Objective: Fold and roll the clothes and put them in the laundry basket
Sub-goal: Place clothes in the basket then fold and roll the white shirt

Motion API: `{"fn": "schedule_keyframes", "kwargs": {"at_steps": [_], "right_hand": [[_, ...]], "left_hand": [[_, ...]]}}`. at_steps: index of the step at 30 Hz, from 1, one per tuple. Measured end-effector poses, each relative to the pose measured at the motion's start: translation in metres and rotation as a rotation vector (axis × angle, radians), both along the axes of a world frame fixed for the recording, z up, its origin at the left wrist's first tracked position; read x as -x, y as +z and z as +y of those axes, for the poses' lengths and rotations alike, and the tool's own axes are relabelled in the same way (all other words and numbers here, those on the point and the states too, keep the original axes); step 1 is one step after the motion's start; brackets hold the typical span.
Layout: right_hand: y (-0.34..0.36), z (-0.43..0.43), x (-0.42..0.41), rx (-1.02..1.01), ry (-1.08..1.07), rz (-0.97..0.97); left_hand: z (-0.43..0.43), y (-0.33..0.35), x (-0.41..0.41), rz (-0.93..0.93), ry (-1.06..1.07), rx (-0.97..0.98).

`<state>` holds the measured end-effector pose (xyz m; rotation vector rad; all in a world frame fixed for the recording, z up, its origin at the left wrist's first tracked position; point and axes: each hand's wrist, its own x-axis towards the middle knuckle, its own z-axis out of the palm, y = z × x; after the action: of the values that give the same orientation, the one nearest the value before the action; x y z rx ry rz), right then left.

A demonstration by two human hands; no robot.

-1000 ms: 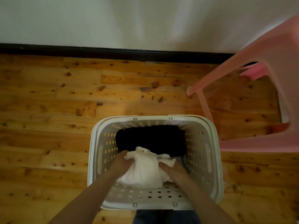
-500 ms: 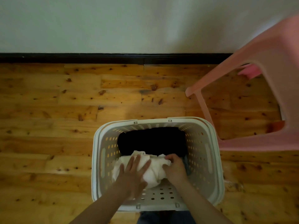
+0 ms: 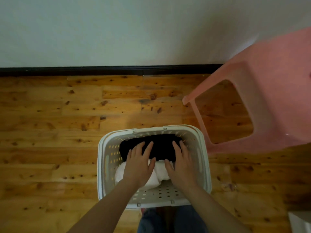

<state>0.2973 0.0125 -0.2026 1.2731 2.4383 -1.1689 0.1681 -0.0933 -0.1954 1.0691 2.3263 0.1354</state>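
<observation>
While the person is bending over the wooden floor (image 3: 50,148), the white laundry basket (image 3: 100,165) is sitting right below them. Inside it, on the near side, the white cloth roll (image 3: 120,174) is lying. The left hand (image 3: 138,165) is lying flat on it with wide, straight fingers, holding nothing. Its fingertips are reaching onto the black cloth roll (image 3: 161,148), which is lying at the far side of the basket and touching the white one. The right hand (image 3: 181,167) is lying flat too, with straight fingers, pressing on the same two rolls and gripping nothing. Off to the right, the pink stool (image 3: 277,98) is standing just beside the basket. I cannot tell if they are touching.

I am thinking the white roll could come undone. It is looking soft and lumpy, and nothing is keeping it closed. Fingers dragging over the cloth while lifting away could pull it open. Pushing down too hard could also squash the black roll out of shape.

Counting now: one basket, two rolls of clothes (one white, one black), two hands and one stool.
</observation>
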Motion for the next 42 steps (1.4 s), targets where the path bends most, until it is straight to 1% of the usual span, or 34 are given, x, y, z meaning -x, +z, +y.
{"fn": "schedule_keyframes", "kwargs": {"at_steps": [2, 4, 6, 8, 10, 12, 13, 14, 15, 16, 18, 19, 21, 22, 25, 28, 30, 33, 36, 38, 42], "right_hand": [[0.026, 0.008, 0.000, -0.029, -0.009, 0.010], [0.057, 0.020, 0.001, -0.094, -0.017, 0.023], [0.095, 0.038, -0.003, -0.161, -0.019, 0.043], [0.129, 0.056, -0.008, -0.184, -0.010, 0.017], [0.165, 0.075, -0.020, -0.241, -0.023, 0.005], [0.195, 0.091, -0.031, -0.270, -0.076, 0.036], [0.216, 0.103, -0.040, -0.274, -0.128, 0.039], [0.236, 0.114, -0.046, -0.290, -0.170, 0.039], [0.242, 0.117, -0.045, -0.297, -0.187, 0.036], [0.274, 0.136, -0.061, -0.346, -0.248, 0.049], [0.309, 0.158, -0.076, -0.379, -0.296, 0.053], [0.334, 0.175, -0.093, -0.426, -0.320, 0.058], [0.366, 0.201, -0.112, -0.499, -0.329, 0.061], [0.384, 0.217, -0.125, -0.516, -0.349, 0.048], [0.427, 0.257, -0.154, -0.610, -0.448, 0.042], [0.460, 0.287, -0.181, -0.674, -0.531, 0.033], [0.475, 0.305, -0.203, -0.698, -0.577, 0.035], [0.491, 0.329, -0.250, -0.729, -0.700, 0.035], [0.494, 0.353, -0.300, -0.685, -0.827, -0.040], [0.489, 0.367, -0.347, -0.657, -0.965, -0.111], [0.479, 0.377, -0.427, -0.538, -1.204, -0.269]], "left_hand": [[0.010, 0.022, 0.001, -0.013, 0.015, -0.012], [0.024, 0.052, 0.003, 0.030, -0.017, -0.054], [0.044, 0.089, 0.005, 0.062, -0.158, -0.063], [0.064, 0.122, 0.003, 0.115, -0.337, -0.053], [0.087, 0.160, 0.000, 0.144, -0.461, -0.066], [0.110, 0.191, -0.003, 0.163, -0.478, -0.040], [0.129, 0.212, -0.007, 0.194, -0.485, -0.080], [0.148, 0.235, -0.010, 0.195, -0.492, -0.079], [0.153, 0.240, -0.008, 0.205, -0.494, -0.086], [0.183, 0.271, -0.018, 0.231, -0.553, -0.129], [0.216, 0.304, -0.024, 0.278, -0.586, -0.185], [0.243, 0.333, -0.037, 0.286, -0.615, -0.241], [0.278, 0.366, -0.051, 0.289, -0.646, -0.282], [0.301, 0.388, -0.064, 0.288, -0.684, -0.334], [0.352, 0.436, -0.098, 0.301, -0.709, -0.445], [0.392, 0.468, -0.136, 0.264, -0.722, -0.517], [0.413, 0.484, -0.165, 0.253, -0.722, -0.523], [0.441, 0.500, -0.213, 0.229, -0.762, -0.521], [0.465, 0.498, -0.257, 0.156, -0.840, -0.504], [0.485, 0.492, -0.297, 0.118, -0.915, -0.484], [0.508, 0.484, -0.365, 0.020, -1.036, -0.439]]}}
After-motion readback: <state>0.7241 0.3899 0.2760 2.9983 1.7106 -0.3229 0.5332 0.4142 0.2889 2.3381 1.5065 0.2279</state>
